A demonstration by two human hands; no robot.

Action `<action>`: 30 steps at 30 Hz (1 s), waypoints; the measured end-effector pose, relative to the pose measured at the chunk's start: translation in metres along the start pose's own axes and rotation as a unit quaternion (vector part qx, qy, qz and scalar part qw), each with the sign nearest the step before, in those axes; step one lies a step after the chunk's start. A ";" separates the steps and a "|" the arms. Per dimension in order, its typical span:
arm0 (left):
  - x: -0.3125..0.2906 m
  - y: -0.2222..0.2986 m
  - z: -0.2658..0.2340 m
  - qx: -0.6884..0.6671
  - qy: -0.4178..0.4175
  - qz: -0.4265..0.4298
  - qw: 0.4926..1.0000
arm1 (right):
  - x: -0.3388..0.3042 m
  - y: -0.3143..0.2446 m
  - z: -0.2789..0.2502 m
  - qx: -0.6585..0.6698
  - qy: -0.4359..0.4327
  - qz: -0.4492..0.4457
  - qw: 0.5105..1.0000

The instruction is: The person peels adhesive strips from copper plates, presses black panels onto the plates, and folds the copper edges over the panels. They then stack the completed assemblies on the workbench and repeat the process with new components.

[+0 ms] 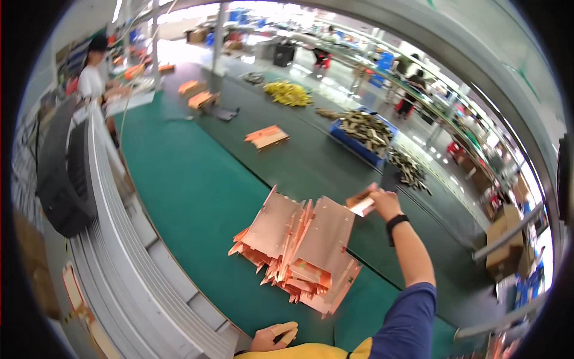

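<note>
My right hand [386,203], with a dark band on its wrist, reaches out over the dark belt. Its fingers are closed on a bent copper-coloured metal plate [360,201], partly hidden by the hand. Just left of it, a heap of copper-coloured metal plates [326,230] lies on the green work surface [197,197], some flat, others leaning on edge. My left hand [274,336] is low in the picture, near the table's front edge. Its fingers curl loosely, with a gap between thumb and fingers and nothing visible in them.
On the dark belt [317,155] lie another copper-coloured part [267,137], a yellow pile [288,94] and a blue bin [359,143] of small brassy parts. More parts spill beside the bin. A grey metal rail [137,287] runs along the left. A person [92,78] stands far left.
</note>
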State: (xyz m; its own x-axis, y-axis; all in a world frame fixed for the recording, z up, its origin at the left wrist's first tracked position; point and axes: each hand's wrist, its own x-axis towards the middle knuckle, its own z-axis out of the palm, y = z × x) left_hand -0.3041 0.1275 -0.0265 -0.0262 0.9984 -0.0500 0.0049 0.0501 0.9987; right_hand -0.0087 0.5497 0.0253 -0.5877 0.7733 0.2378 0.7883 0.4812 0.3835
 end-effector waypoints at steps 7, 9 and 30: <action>-0.015 0.001 0.026 0.039 0.029 0.082 0.995 | -0.292 0.014 -0.162 -0.018 -0.031 0.135 0.990; -0.011 0.003 0.031 0.053 0.025 0.100 0.993 | -0.348 -0.011 -0.173 0.017 -0.015 0.155 0.988; -0.067 -0.002 0.201 0.329 -0.162 0.403 0.838 | -0.513 -0.029 -0.194 0.055 -0.082 0.079 0.992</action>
State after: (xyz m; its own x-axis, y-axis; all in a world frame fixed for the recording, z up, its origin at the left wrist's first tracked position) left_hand -0.1017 0.0652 -0.0262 0.5234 0.6642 0.5338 0.4442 -0.7472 0.4943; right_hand 0.2345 0.0591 0.0652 -0.4255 0.8950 0.1341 0.8883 0.3848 0.2505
